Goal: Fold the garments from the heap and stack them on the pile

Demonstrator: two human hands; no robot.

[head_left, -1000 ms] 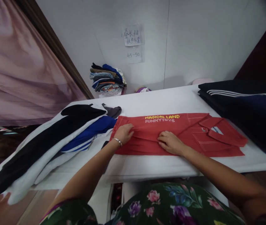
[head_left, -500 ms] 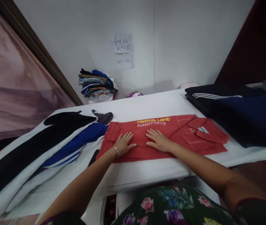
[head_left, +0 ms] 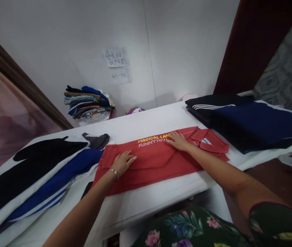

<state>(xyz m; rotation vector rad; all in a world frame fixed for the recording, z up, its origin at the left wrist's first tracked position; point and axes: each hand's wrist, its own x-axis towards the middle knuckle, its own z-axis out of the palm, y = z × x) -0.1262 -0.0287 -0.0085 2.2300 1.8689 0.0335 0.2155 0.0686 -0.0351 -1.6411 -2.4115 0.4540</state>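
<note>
A red collared jacket (head_left: pixel 151 171), folded lengthwise into a long strip, lies across the white table with its collar to the right. Yellow and white lettering runs along its far edge. My left hand (head_left: pixel 123 163), with a bracelet at the wrist, rests flat on the cloth near the hem end, fingers apart. Stretched over the end of the lettering is my right hand (head_left: pixel 178 141), its fingers spread on the fabric and covering some of the letters. Neither hand grips anything.
Black and blue garments (head_left: pixel 45 161) lie loosely on the left, beside a dark grey piece (head_left: pixel 96 140). Folded dark clothes (head_left: pixel 238 120) occupy the table's right end. Beyond the far edge stands a stack of folded clothes (head_left: pixel 89 103) against the wall, near paper signs (head_left: pixel 117 65).
My right hand has slid away from me over the jacket onto the lettering, towards the collar. My left hand stays near the hem end. The camera view has shifted to the right.
</note>
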